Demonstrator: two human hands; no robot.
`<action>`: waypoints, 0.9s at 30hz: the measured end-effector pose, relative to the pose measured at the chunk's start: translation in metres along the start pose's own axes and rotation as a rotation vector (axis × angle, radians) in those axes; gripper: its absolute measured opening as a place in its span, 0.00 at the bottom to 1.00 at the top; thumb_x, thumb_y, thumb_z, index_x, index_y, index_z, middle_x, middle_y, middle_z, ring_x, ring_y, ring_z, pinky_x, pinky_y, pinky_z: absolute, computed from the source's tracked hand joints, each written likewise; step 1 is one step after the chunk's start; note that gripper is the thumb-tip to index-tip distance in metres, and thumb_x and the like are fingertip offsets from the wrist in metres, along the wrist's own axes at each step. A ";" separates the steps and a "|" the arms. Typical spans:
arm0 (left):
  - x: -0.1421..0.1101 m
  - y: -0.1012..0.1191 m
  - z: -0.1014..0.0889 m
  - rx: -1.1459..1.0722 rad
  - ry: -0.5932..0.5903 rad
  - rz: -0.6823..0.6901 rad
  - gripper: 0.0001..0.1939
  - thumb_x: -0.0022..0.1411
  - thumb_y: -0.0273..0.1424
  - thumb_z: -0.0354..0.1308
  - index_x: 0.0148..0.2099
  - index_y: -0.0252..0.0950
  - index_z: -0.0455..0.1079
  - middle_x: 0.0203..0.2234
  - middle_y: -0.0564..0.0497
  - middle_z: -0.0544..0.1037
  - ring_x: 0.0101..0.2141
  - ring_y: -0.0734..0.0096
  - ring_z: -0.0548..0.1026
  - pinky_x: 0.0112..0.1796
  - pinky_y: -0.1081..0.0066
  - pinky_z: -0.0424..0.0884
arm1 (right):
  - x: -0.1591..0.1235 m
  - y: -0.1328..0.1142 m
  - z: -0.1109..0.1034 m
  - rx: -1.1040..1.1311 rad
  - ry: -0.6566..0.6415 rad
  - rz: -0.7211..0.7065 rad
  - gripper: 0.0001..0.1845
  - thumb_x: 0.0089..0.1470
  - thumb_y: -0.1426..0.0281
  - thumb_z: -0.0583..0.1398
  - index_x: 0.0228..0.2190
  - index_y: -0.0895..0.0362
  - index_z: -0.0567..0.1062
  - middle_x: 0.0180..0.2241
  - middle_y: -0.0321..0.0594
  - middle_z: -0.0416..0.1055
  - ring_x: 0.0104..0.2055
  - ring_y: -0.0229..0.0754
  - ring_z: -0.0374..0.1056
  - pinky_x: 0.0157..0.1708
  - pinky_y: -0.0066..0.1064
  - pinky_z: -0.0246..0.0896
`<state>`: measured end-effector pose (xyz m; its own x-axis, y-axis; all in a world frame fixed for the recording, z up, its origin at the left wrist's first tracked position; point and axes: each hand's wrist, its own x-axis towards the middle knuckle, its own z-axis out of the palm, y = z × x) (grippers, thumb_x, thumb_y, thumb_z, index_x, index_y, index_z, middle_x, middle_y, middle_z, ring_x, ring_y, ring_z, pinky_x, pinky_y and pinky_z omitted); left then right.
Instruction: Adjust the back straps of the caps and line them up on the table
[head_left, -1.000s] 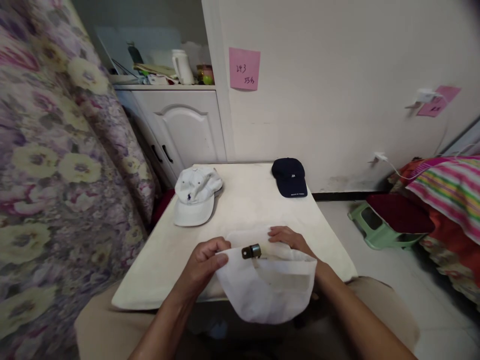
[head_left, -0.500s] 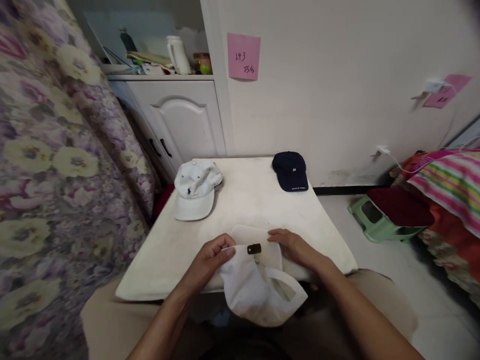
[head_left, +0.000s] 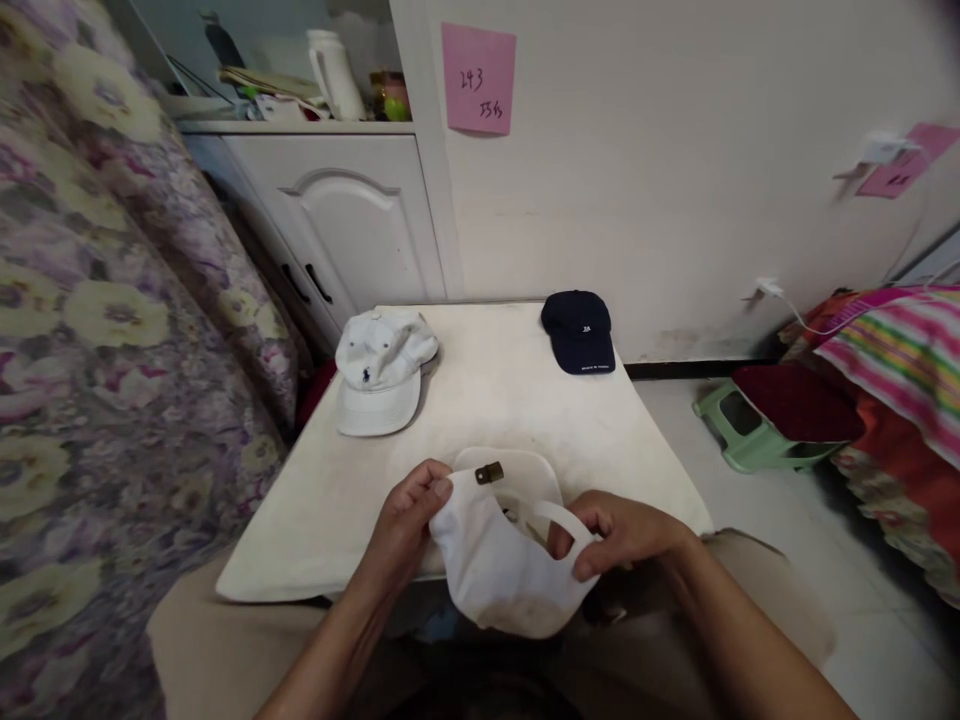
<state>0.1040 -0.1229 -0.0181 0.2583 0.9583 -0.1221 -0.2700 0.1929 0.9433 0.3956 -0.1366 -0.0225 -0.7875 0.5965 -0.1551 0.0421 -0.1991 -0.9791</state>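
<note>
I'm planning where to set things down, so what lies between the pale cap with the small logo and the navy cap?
Only bare tabletop between the pale cap and the navy cap, in the head view.

Left hand [head_left: 412, 510]: pinching, thumb over curled fingers, wrist angling inward. Right hand [head_left: 619, 535]: gripping between thumb and bent fingers, thumb pointing inward. Both forearms are reaching forward from the lower edge, converging, hands staying apart
</note>
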 end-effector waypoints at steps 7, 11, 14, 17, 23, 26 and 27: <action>-0.003 0.004 0.001 0.053 -0.112 -0.053 0.14 0.59 0.39 0.65 0.35 0.33 0.69 0.23 0.55 0.72 0.23 0.78 0.66 0.26 0.78 0.60 | -0.010 -0.005 -0.009 -0.011 0.209 -0.129 0.17 0.54 0.58 0.66 0.34 0.60 0.79 0.29 0.36 0.72 0.31 0.36 0.65 0.33 0.26 0.58; -0.004 0.005 0.004 0.137 -0.200 -0.134 0.14 0.57 0.38 0.67 0.41 0.34 0.73 0.30 0.53 0.75 0.27 0.75 0.70 0.28 0.77 0.63 | -0.013 -0.005 -0.013 -0.029 0.275 -0.151 0.18 0.55 0.56 0.64 0.32 0.60 0.79 0.27 0.35 0.71 0.28 0.34 0.63 0.30 0.25 0.55; -0.004 0.010 0.008 0.204 -0.226 -0.175 0.13 0.59 0.38 0.66 0.40 0.34 0.74 0.29 0.53 0.75 0.27 0.75 0.70 0.29 0.76 0.63 | -0.011 -0.009 -0.012 -0.055 0.275 -0.162 0.17 0.56 0.57 0.63 0.32 0.60 0.79 0.28 0.36 0.72 0.30 0.36 0.66 0.33 0.26 0.57; -0.005 0.018 0.014 0.260 -0.207 -0.176 0.13 0.60 0.39 0.64 0.38 0.33 0.73 0.27 0.54 0.73 0.27 0.75 0.68 0.29 0.76 0.62 | -0.009 -0.014 -0.010 -0.087 0.288 -0.202 0.14 0.58 0.61 0.63 0.33 0.60 0.80 0.32 0.39 0.76 0.36 0.40 0.70 0.40 0.29 0.60; -0.008 0.033 0.026 0.370 -0.201 -0.132 0.14 0.62 0.41 0.61 0.37 0.33 0.70 0.27 0.55 0.70 0.27 0.76 0.65 0.28 0.77 0.59 | -0.006 -0.009 -0.007 0.067 0.356 -0.229 0.09 0.58 0.66 0.64 0.36 0.59 0.77 0.34 0.42 0.78 0.38 0.40 0.72 0.40 0.29 0.63; -0.007 0.034 0.031 0.354 -0.215 -0.155 0.14 0.63 0.41 0.61 0.38 0.34 0.69 0.27 0.56 0.70 0.26 0.77 0.65 0.26 0.77 0.58 | -0.001 -0.004 -0.004 0.234 0.342 -0.269 0.08 0.56 0.67 0.66 0.35 0.59 0.75 0.31 0.40 0.77 0.33 0.38 0.72 0.36 0.29 0.64; -0.007 0.033 0.031 0.331 -0.224 -0.171 0.14 0.63 0.41 0.61 0.39 0.34 0.70 0.27 0.55 0.71 0.26 0.76 0.66 0.27 0.77 0.59 | 0.001 -0.003 -0.004 0.284 0.328 -0.286 0.09 0.55 0.68 0.66 0.35 0.60 0.75 0.30 0.40 0.77 0.32 0.38 0.72 0.36 0.29 0.64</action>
<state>0.1221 -0.1294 0.0236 0.4786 0.8418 -0.2498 0.0966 0.2323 0.9678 0.3968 -0.1324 -0.0199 -0.5069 0.8612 0.0359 -0.3511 -0.1683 -0.9211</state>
